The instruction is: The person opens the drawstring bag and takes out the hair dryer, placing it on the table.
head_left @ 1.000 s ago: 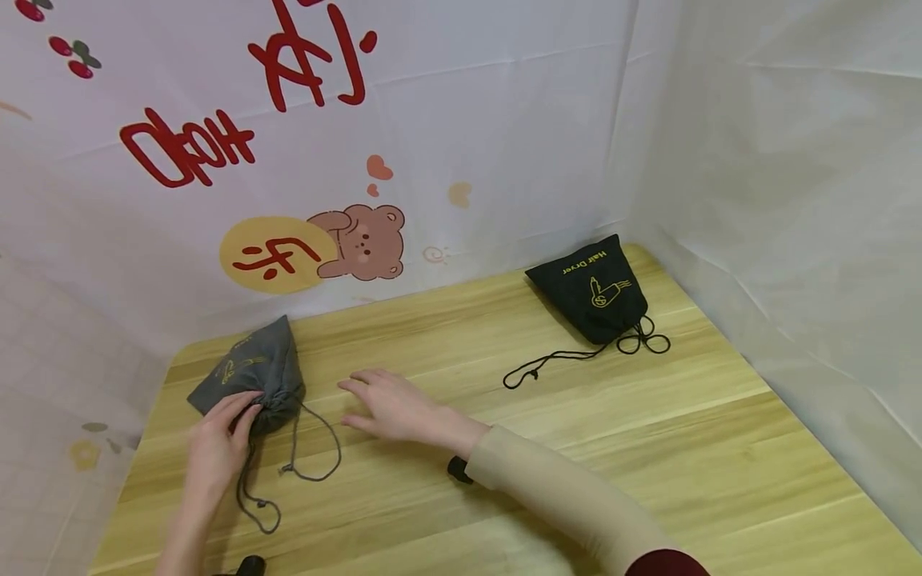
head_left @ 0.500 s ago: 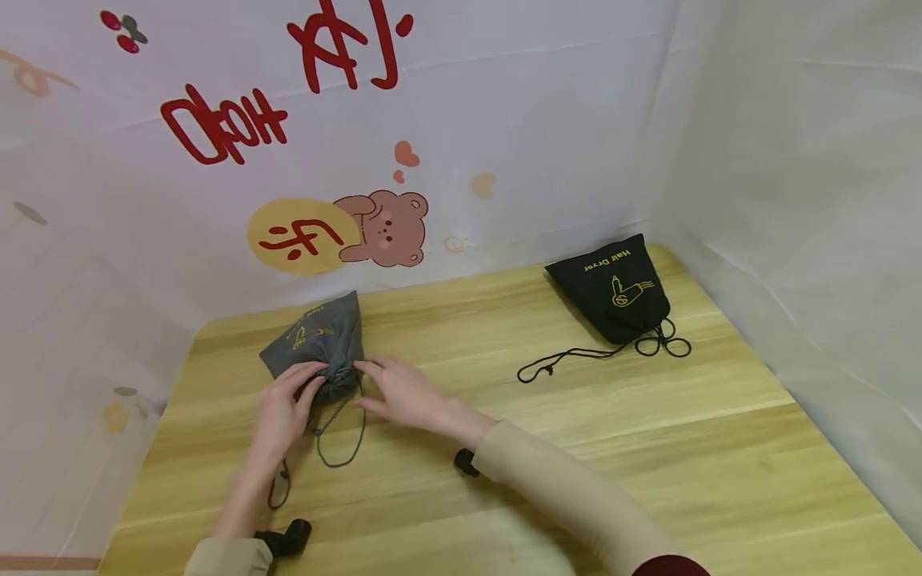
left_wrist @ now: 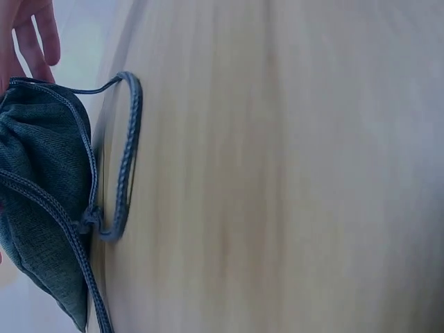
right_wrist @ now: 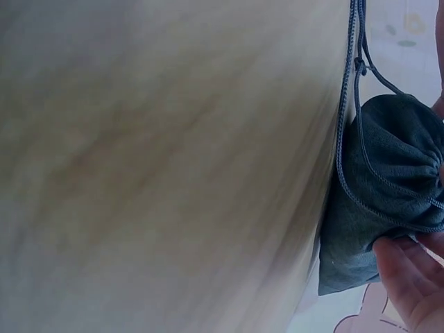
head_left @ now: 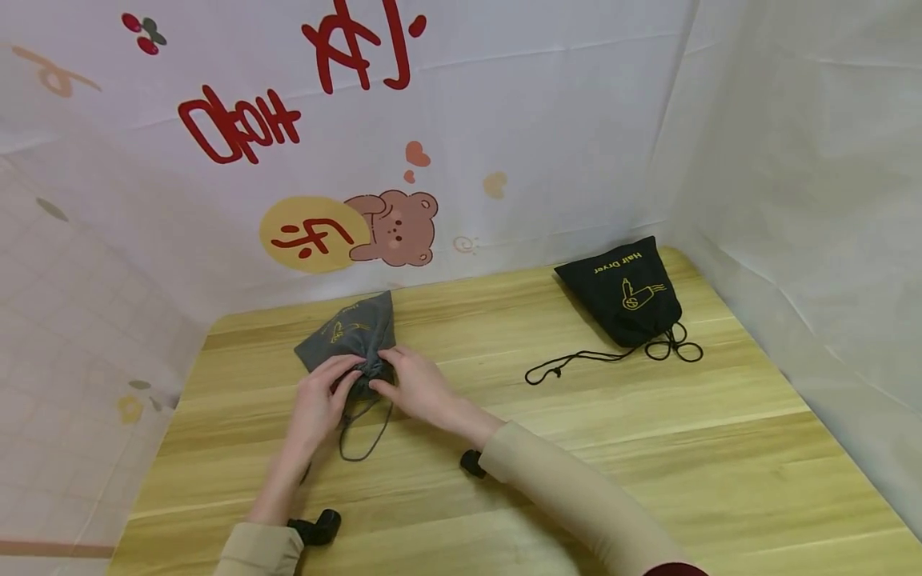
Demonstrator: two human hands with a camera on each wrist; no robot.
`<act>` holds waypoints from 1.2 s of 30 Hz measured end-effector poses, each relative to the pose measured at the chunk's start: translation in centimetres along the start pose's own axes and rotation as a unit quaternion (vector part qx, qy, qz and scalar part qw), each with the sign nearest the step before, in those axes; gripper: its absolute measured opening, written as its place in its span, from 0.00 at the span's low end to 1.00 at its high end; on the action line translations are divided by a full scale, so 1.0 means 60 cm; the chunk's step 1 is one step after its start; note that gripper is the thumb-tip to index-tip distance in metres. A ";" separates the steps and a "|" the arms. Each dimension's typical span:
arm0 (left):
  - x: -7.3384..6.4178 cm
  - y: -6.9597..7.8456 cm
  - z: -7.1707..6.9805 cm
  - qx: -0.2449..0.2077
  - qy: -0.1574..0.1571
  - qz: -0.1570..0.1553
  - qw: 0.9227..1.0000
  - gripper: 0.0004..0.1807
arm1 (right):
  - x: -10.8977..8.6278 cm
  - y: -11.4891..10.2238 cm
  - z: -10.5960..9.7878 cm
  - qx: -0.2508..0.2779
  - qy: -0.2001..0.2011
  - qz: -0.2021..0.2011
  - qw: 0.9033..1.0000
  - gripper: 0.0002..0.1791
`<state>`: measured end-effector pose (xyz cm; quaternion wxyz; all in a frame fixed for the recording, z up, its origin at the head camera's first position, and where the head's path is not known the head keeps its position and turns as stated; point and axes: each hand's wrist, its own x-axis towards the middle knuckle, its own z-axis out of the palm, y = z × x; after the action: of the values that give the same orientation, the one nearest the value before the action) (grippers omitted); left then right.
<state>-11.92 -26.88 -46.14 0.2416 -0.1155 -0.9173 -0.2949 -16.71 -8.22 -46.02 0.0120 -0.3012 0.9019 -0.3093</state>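
left hand (head_left: 317, 402) and right hand (head_left: 423, 390) angle inward, fingers (right_wrist: 401, 274) pinching gray pouch (head_left: 350, 332) at the neck; cord (head_left: 353, 459) loops wrist-side of them.

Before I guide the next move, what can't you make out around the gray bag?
Inside the gray bag: every view, covered by the bag itself.
Gathered neck: head view, partly covered by left hand and right hand.
Cord: head view, partly behind the left forearm.
Bag's lettering: head view, too small to read fully.
Bag's remainder: right wrist view, cut off by right edge.
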 end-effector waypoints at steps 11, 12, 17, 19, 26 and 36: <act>0.005 0.030 0.030 -0.032 -0.008 -0.012 0.999 0.11 | -0.015 0.020 -0.018 -0.043 0.055 -0.020 0.997 0.18; 0.005 0.034 0.032 -0.034 -0.008 -0.010 0.999 0.11 | -0.017 0.022 -0.022 -0.047 0.059 -0.025 0.997 0.16; 0.007 0.048 0.038 -0.043 -0.015 -0.012 0.999 0.11 | -0.028 0.029 -0.032 -0.051 0.072 -0.040 0.995 0.12; 0.009 0.056 0.041 -0.048 -0.024 -0.020 0.998 0.11 | -0.034 0.033 -0.037 -0.041 0.074 -0.036 0.996 0.12; 0.014 0.087 0.066 -0.079 -0.044 -0.031 0.995 0.10 | -0.060 0.053 -0.055 -0.034 0.082 -0.027 0.996 0.14; 0.020 0.116 0.086 -0.097 -0.064 -0.012 0.993 0.10 | -0.084 0.073 -0.068 -0.038 0.109 -0.035 0.993 0.10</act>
<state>-12.41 -18.17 -45.85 0.1667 -0.1464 -0.8991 -0.3775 -15.75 -0.45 -46.01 -0.1082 -0.2974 0.8980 -0.3056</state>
